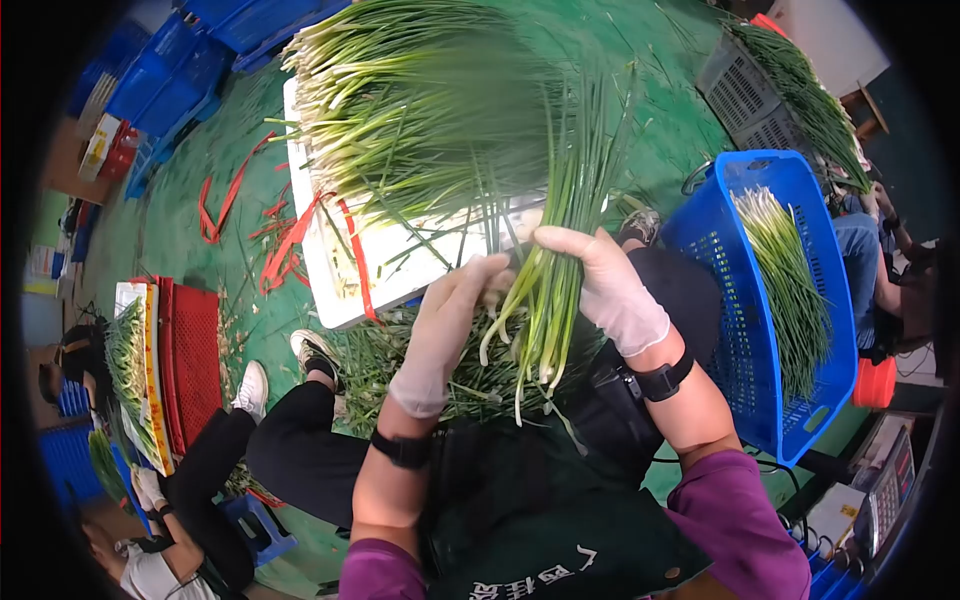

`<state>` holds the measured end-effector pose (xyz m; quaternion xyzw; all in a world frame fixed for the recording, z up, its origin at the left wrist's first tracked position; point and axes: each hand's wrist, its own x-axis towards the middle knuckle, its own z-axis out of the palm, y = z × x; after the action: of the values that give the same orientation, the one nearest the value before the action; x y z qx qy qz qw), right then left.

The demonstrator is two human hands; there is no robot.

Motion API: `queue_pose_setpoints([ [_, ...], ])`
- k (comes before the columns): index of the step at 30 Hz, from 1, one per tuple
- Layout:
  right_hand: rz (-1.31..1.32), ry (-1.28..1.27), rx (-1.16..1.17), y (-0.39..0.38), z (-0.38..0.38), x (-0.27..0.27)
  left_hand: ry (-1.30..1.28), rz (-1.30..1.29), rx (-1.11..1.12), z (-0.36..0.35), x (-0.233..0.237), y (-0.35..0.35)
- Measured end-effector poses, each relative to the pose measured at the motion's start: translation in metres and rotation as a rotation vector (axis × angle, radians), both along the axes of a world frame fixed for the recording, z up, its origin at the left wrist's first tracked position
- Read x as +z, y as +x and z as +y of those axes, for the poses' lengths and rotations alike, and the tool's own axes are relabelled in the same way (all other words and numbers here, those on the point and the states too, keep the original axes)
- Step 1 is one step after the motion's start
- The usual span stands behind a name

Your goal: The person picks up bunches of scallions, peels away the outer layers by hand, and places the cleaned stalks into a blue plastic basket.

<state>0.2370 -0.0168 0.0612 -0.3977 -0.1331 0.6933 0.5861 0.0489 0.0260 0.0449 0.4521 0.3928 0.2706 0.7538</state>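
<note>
1 scallion bunch [553,312] lies gripped in the right hand [612,290].

Purple sleeves [738,522], dark apron [540,490], 2 black wristbands [400,449], whitish gloves [628,305]

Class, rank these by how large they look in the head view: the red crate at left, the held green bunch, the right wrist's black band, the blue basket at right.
1. Blue basket
2. Held green bunch
3. Red crate
4. Black band

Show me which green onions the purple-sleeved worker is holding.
The bunch in the right hand, pale ends toward the apron; the pile on the white board and the onions in the blue basket lie ungripped.
</note>
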Motion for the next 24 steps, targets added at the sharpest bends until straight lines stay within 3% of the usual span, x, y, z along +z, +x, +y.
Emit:
queue_pose_setpoints([
  [7, -0.131, -0.043, -0.113, -0.004, 0.000, -0.021, 0.654, 0.063, -0.085, 0.020, -0.003, 0.042],
  [8, -0.121, -0.047, -0.122, -0.002, 0.001, -0.022, 0.575, 0.006, -0.066, 0.017, -0.001, 0.046],
  [11, -0.073, -0.066, -0.111, 0.004, 0.001, -0.020, 1.040, 0.325, -0.049, 0.020, -0.005, 0.041],
  [14, 0.032, -0.065, -0.083, 0.012, 0.000, -0.016, 1.010, 0.281, 0.266, -0.002, 0.009, 0.036],
  [15, 0.075, -0.061, -0.075, 0.014, -0.001, -0.017, 0.888, 0.280, 0.250, -0.006, 0.006, 0.027],
  [17, 0.141, -0.033, -0.123, 0.020, 0.001, -0.022, 1.098, 0.450, 0.252, -0.018, 0.006, 0.008],
  [19, 0.233, -0.022, -0.163, 0.020, 0.002, -0.020, 1.240, 0.460, 0.120, -0.030, 0.006, -0.004],
  [21, 0.289, 0.057, -0.212, 0.019, 0.002, -0.013, 1.253, 0.515, 0.002, -0.039, 0.015, -0.008],
  [24, 0.415, 0.156, -0.190, 0.023, 0.001, -0.005, 0.951, 0.432, 0.171, -0.033, 0.006, 0.003],
])
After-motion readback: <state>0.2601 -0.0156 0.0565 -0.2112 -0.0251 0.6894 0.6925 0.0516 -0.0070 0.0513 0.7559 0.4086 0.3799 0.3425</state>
